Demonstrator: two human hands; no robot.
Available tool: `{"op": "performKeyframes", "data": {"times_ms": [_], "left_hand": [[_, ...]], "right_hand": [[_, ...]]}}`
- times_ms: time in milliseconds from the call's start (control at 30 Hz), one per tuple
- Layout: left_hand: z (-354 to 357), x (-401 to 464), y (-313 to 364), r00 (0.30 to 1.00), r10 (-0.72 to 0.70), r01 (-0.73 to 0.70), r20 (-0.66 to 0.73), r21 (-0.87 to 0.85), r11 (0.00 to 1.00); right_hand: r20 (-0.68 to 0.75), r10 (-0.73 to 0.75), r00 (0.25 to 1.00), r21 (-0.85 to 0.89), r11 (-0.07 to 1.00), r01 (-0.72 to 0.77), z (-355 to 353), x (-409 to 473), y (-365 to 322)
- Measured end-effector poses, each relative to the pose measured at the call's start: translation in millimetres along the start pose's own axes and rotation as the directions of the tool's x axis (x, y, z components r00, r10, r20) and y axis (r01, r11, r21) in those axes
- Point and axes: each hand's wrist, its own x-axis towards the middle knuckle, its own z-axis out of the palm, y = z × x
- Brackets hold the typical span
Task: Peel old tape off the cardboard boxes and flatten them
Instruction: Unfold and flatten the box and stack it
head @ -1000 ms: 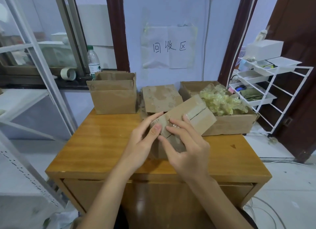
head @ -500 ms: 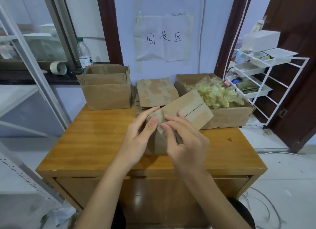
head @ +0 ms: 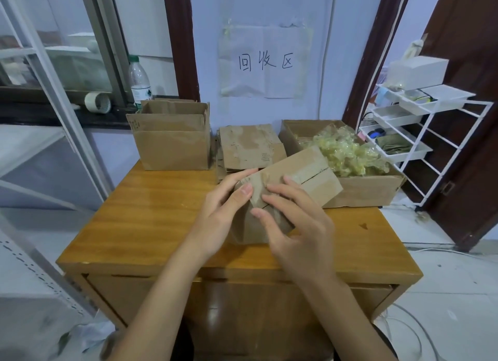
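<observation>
Near the middle of the wooden tabletop [head: 151, 220], toward its front edge, a small closed cardboard box [head: 293, 180] is held tilted, one end raised toward the back right. The box is gripped on its near-left end by the left hand [head: 218, 220], thumb laid on the top face, the other fingers curled round the far side. The right hand [head: 299, 234] is laid over the near corner with fingers [head: 272, 201] bent, their tips pressed on the cardboard near a wrinkled scrap of tape [head: 265, 178]; whether tape is pinched cannot be told. A slit between the top flaps is seen running along the box.

At the back left corner an open empty-looking carton [head: 172, 142] is stood upright. At the back middle a stack of flattened boxes [head: 250, 147] is laid. At the back right corner an open box [head: 358, 193] is filled with crumpled yellowish tape [head: 347, 153]. A paper sign [head: 265, 61] with handwritten characters is fixed to the wall behind.
</observation>
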Motion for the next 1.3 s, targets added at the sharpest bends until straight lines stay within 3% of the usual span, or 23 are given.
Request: {"op": "performKeyframes", "data": {"times_ms": [267, 500, 867, 1100, 1300], "left_hand": [[-1, -1, -5, 1.000, 0.004, -0.004, -0.012, 0.027, 1.000], [1, -2, -5, 0.999, 0.009, -0.008, -0.035, 0.021, 1.000], [-6, -7, -4, 0.999, -0.032, 0.032, -0.024, -0.004, 0.999], [-4, -7, -4, 0.999, -0.043, 0.042, -0.018, -0.038, 0.998], [-5, -5, -4, 0.999, -0.025, 0.024, -0.019, -0.059, 0.998]], "right_hand": [[-0.195, -0.052, 0.979, -0.093, 0.995, 0.034, 15, -5, -14], [-0.149, -0.102, 0.984, -0.255, 0.965, 0.061, 10, 4, -26], [-0.082, -0.100, 0.992, -0.277, 0.958, 0.073, 7, 7, -18], [-0.051, 0.059, 0.997, -0.079, 0.995, -0.063, -7, 6, -11], [0.006, 0.054, 0.999, -0.016, 0.998, -0.054, -10, 0, -5]]}}
